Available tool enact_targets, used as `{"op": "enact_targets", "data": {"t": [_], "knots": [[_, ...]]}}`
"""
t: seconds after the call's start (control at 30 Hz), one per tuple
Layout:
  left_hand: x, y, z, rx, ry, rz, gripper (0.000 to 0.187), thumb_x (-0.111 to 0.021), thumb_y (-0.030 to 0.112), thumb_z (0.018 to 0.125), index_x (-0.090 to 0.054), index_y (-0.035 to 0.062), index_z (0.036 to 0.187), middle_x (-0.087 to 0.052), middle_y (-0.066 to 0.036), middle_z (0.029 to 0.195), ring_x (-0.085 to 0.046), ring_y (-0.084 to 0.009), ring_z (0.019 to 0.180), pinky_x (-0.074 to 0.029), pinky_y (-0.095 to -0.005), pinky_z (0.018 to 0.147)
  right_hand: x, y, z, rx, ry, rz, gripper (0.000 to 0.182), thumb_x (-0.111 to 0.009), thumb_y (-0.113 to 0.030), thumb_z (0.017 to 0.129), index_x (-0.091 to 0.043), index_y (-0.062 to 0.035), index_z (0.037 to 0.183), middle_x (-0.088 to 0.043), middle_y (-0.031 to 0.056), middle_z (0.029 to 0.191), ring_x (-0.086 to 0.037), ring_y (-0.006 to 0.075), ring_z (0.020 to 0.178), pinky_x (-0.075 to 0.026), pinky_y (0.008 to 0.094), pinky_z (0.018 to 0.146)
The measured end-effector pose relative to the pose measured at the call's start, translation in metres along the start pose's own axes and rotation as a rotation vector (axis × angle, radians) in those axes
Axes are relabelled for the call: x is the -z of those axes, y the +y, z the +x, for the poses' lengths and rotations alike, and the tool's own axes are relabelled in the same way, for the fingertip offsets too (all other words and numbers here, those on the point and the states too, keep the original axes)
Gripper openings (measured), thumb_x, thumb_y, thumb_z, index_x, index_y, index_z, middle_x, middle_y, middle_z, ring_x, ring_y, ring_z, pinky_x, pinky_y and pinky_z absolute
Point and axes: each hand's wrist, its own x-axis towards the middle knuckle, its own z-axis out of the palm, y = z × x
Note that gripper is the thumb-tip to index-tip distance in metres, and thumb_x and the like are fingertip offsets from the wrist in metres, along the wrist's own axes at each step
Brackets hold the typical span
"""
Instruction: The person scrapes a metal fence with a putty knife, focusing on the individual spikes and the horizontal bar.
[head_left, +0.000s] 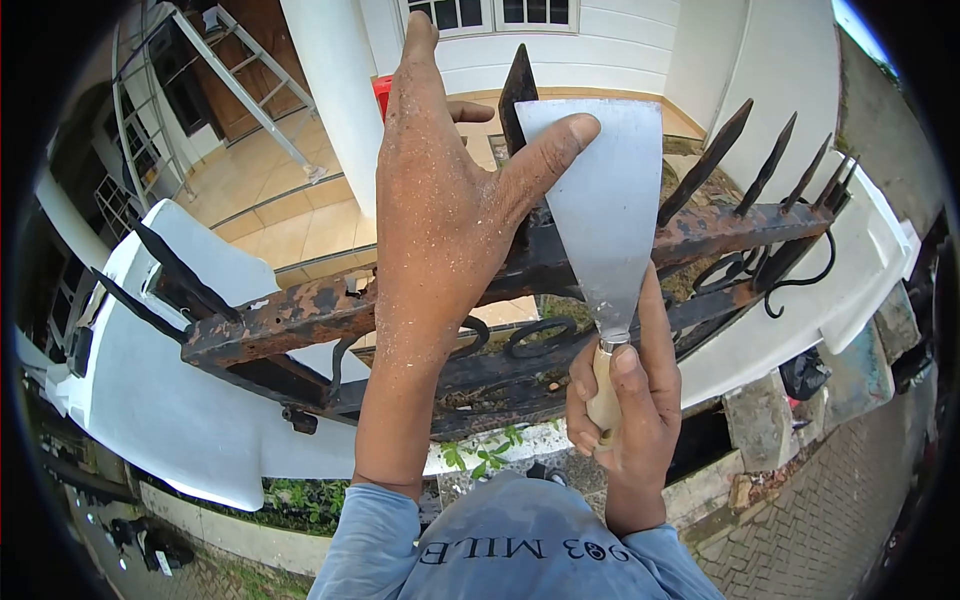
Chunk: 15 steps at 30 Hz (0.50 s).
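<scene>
My right hand [635, 415] is wrapped round the pale wooden handle [603, 400] of a scraper. Its wide metal blade [605, 190] points up, with small specks near the handle end. My left hand [440, 185] is raised beside it, fingers stretched out and the thumb lying against the blade's face. Light flecks of dust cover that hand and wrist. Just behind both hands runs an iron fence [290, 315] with spikes on top; its dark paint is patchy and its top rail rusty brown. Part of the rail is hidden by my left arm.
Fence spikes [705, 165] rise on both sides of my hands. An aluminium ladder [250, 85] stands on the tiled porch by a white column [335, 90]. White curved walls [195, 400] flank the fence. Below lie green plants [485, 455] and brick paving [800, 530].
</scene>
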Motion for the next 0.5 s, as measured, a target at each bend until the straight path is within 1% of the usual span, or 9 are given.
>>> {"op": "enact_targets", "data": {"t": [0.03, 0.13, 0.27, 0.3, 0.37, 0.4, 0.5], "knots": [[-0.001, 0.001, -0.002, 0.004, 0.003, 0.019, 0.1, -0.075, 0.05, 0.068, -0.028, -0.0081, 0.135, -0.039, -0.029, 0.133, -0.057, -0.0378, 0.105, -0.055, -0.0437, 0.075, 0.002, -0.002, -0.002, -0.002, -0.017, 0.0, 0.055, -0.036, -0.017, 0.098, -0.012, -0.0096, 0.146, -0.047, 0.0068, 0.066, -0.038, 0.0045, 0.037, -0.032, 0.0171, 0.029], [-0.005, -0.002, -0.008, -0.027, 0.021, 0.068, 0.1, -0.074, 0.05, 0.069, -0.028, -0.0085, 0.135, -0.037, -0.029, 0.135, -0.057, -0.0376, 0.104, -0.055, -0.0437, 0.075, -0.001, 0.003, -0.01, -0.057, 0.046, -0.015, 0.055, -0.035, -0.017, 0.097, -0.011, -0.0092, 0.146, -0.047, 0.0063, 0.066, -0.038, 0.0042, 0.037, -0.032, 0.0168, 0.03], [-0.001, 0.006, 0.0, -0.016, 0.039, 0.0, 0.101, -0.074, 0.052, 0.068, -0.029, -0.0081, 0.135, -0.036, -0.029, 0.135, -0.058, -0.037, 0.104, -0.055, -0.0427, 0.075, -0.003, -0.003, 0.002, -0.003, -0.036, -0.033, 0.056, -0.036, -0.019, 0.098, -0.01, -0.0095, 0.146, -0.047, 0.0063, 0.066, -0.038, 0.004, 0.038, -0.032, 0.0167, 0.03], [-0.001, 0.008, 0.0, -0.022, 0.048, -0.017, 0.101, -0.074, 0.053, 0.068, -0.029, -0.0083, 0.135, -0.036, -0.029, 0.135, -0.057, -0.0371, 0.104, -0.055, -0.0426, 0.075, -0.002, -0.002, -0.003, -0.023, -0.018, -0.039, 0.056, -0.037, -0.02, 0.098, -0.01, -0.0098, 0.146, -0.047, 0.0062, 0.066, -0.038, 0.0041, 0.038, -0.032, 0.0168, 0.031], [-0.003, -0.001, -0.009, -0.006, 0.004, 0.018, 0.098, -0.074, 0.051, 0.07, -0.03, -0.0092, 0.134, -0.036, -0.029, 0.135, -0.057, -0.0371, 0.105, -0.055, -0.0426, 0.075, 0.0, 0.005, -0.009, -0.043, 0.009, -0.048, 0.057, -0.037, -0.022, 0.098, -0.01, -0.0105, 0.146, -0.046, 0.006, 0.066, -0.038, 0.0041, 0.038, -0.032, 0.0168, 0.031], [-0.003, -0.003, -0.011, 0.003, -0.017, 0.037, 0.097, -0.073, 0.05, 0.071, -0.03, -0.0097, 0.134, -0.036, -0.029, 0.135, -0.056, -0.0371, 0.106, -0.055, -0.0426, 0.075, -0.001, 0.005, -0.006, -0.02, -0.001, -0.056, 0.057, -0.037, -0.022, 0.098, -0.01, -0.0106, 0.146, -0.046, 0.006, 0.066, -0.038, 0.0042, 0.038, -0.032, 0.0168, 0.031], [0.001, -0.002, 0.005, -0.074, 0.026, 0.041, 0.1, -0.074, 0.052, 0.069, -0.03, -0.0096, 0.134, -0.035, -0.03, 0.135, -0.055, -0.0378, 0.107, -0.054, -0.0439, 0.076, -0.005, 0.0, 0.001, 0.012, -0.012, -0.079, 0.057, -0.038, -0.022, 0.098, -0.01, -0.0105, 0.146, -0.046, 0.0059, 0.066, -0.039, 0.0041, 0.038, -0.031, 0.0169, 0.031]]}}
